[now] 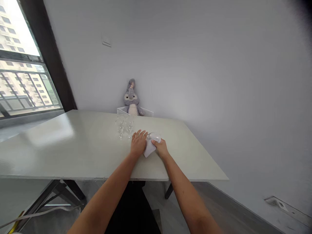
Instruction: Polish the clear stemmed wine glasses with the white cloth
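Several glasses (121, 128) (clear, stemmed) stand near the left hand (139, 143).

Light source: daylight from the window (23, 58), far left of the fingers (139, 134); sky (21, 24) burnt out to white, building (11, 35) washed pale.
General level: moderate, cool grey, diffuse.
Glare: one broad white patch on the table (97, 156), left of the fingers; thin glints on the stemmed glasses (121, 131), beyond and left of the fingers, outlines faint.
Wall (195, 65): soft sheen beyond the fingers, dimmer far right of them.
Shadow: deepest beneath the table, nearer than the fingers.
Distortion: wide-angle; window frame (55, 48) leaning left of the fingers, wall panel (290, 210) smeared far right.
Corner: blurred black, upper right of the fingers.
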A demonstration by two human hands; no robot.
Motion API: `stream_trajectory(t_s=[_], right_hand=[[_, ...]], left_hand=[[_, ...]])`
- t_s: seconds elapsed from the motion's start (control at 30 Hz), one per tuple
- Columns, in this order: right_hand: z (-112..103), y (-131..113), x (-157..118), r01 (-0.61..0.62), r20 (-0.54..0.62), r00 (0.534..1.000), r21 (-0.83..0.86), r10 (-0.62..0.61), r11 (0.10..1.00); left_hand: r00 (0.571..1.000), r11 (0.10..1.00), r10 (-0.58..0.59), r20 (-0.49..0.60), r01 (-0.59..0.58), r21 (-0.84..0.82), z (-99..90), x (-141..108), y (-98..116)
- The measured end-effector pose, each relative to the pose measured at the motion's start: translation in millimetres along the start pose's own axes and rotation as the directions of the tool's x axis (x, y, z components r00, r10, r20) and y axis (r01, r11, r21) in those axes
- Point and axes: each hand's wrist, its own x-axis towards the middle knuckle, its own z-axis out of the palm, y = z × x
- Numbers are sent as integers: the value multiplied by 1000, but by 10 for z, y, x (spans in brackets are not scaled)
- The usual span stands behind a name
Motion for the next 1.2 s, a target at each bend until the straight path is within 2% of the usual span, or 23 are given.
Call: stream_trajectory(t_s=[0.07, 0.13, 0.23, 0.33, 0.4, 0.47, 0.53, 0.6, 0.67, 0.7, 0.73, 0.77, 0.87, 0.9, 0.97, 1.03, 1.07, 1.1, 1.13, 1.17, 1.2], right_hand=[[9, -38, -26, -78, 58, 996, 175, 69, 981], [0, -90, -70, -145, 150, 983, 270, 107, 952], [-54, -200, -173, -208, 320, 939, 236, 126, 949], [-139, -388, -306, -152, 441, 888, 6, 134, 988], [-204, -580, -395, 8, 508, 855, -218, 107, 976], [-264, -814, -470, 264, 601, 798, -414, 44, 871], [-311, -1050, -519, 542, 720, 694, -513, -10, 666], [-346, -1246, -537, 746, 817, 576, -515, -20, 422], [-385, -1375, -533, 848, 868, 496, -479, -23, 229], [-410, -1410, -529, 869, 877, 478, -466, -38, 165], [-438, -1426, -531, 876, 877, 477, -468, -64, 121], [-465, -1426, -540, 868, 862, 496, -489, -107, 87], [-483, -1352, -637, 763, 717, 614, -646, -330, 15], [-447, -1315, -688, 721, 662, 633, -693, -401, -8], [-298, -1244, -784, 682, 630, 635, -729, -447, -59], [-87, -1190, -814, 712, 685, 622, -696, -379, -89], [15, -1171, -786, 728, 704, 623, -681, -342, -76], [102, -1155, -728, 724, 693, 645, -689, -322, -32], [164, -1142, -641, 698, 655, 691, -714, -304, 47], [201, -1130, -535, 644, 590, 757, -746, -279, 169], [214, -1116, -419, 554, 505, 833, -763, -228, 333]], left_hand=[[985, 932, 127, 119, -160, 326, -45, 27, 33], [946, 811, 219, 238, -312, 495, -124, 62, 44], [867, 712, 301, 398, -482, 511, -303, 112, 70], [814, 740, 296, 499, -526, 420, -505, 136, 172], [806, 809, 247, 539, -477, 343, -634, 128, 292], [803, 890, 175, 570, -377, 257, -754, 95, 435], [766, 956, 92, 637, -246, 158, -858, 38, 567], [694, 997, -7, 720, -53, 60, -932, -40, 655], [629, 986, -84, 773, 162, -25, -965, -128, 679], [612, 965, -109, 783, 255, -65, -966, -172, 667], [611, 939, -130, 781, 328, -100, -958, -211, 641], [619, 915, -151, 771, 383, -129, -943, -246, 602], [685, 867, -287, 670, 483, -123, -869, -312, 460], [702, 860, -341, 625, 502, -95, -838, -323, 424], [720, 868, -398, 568, 496, -20, -767, -337, 397], [764, 925, -348, 543, 374, 67, -693, -352, 436], [801, 957, -287, 526, 265, 118, -661, -361, 470], [839, 975, -209, 502, 140, 172, -636, -370, 506], [871, 974, -126, 474, 19, 226, -619, -377, 536], [893, 959, -50, 448, -82, 271, -610, -382, 555], [904, 940, 8, 427, -152, 304, -608, -384, 559]])
